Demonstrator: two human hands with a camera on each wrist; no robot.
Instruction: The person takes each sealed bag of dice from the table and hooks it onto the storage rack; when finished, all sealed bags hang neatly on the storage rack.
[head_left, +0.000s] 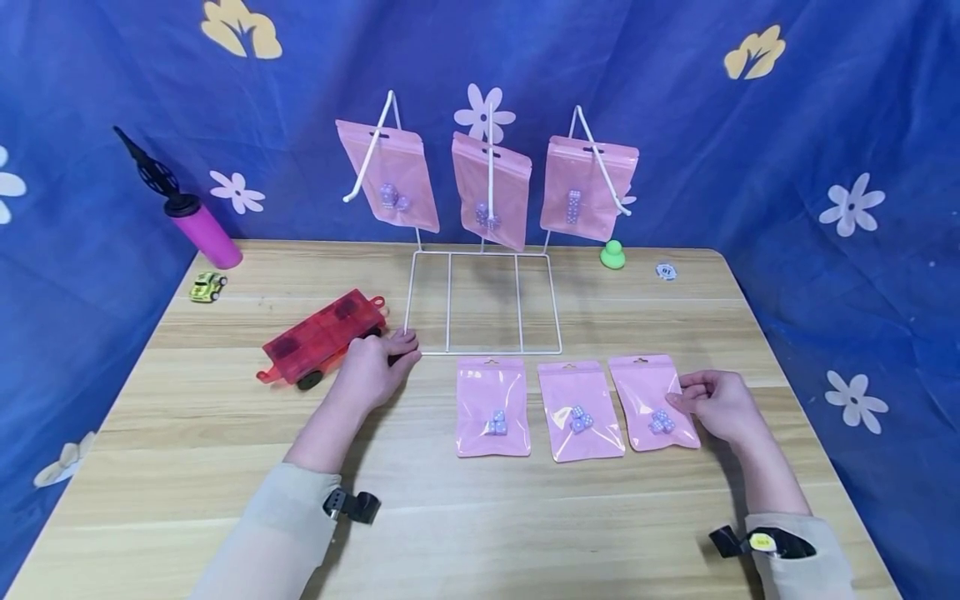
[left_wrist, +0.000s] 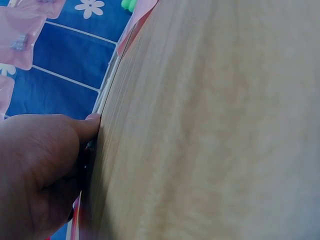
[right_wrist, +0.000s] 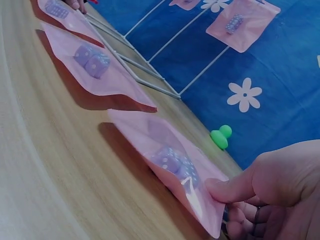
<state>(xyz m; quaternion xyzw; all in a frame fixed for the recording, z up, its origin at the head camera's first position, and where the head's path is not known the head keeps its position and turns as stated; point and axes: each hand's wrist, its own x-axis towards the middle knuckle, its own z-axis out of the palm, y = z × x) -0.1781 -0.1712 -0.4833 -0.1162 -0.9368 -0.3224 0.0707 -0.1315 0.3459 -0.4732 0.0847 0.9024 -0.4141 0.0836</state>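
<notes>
My left hand (head_left: 375,367) grips the front left corner of a white wire display rack (head_left: 448,300), thumb (left_wrist: 89,127) along the base wire in the left wrist view. With its thumb and fingers, my right hand (head_left: 716,404) pinches the right edge of a pink zip bag (head_left: 637,387) that holds purple dice (right_wrist: 169,159). Left of that bag lie a middle pink bag (head_left: 573,387) and a left pink bag (head_left: 480,387), each with dice inside. Three more bags of dice hang from the rack's hooks: left (head_left: 408,171), middle (head_left: 468,183) and right (head_left: 596,208).
A red toy trailer (head_left: 315,337) stands beside my left hand. Farther back left are a yellow-green toy car (head_left: 206,287) and a pink and black hand pump (head_left: 206,233). At the back right sit a green knob-shaped piece (head_left: 612,255) and a poker chip (head_left: 666,271).
</notes>
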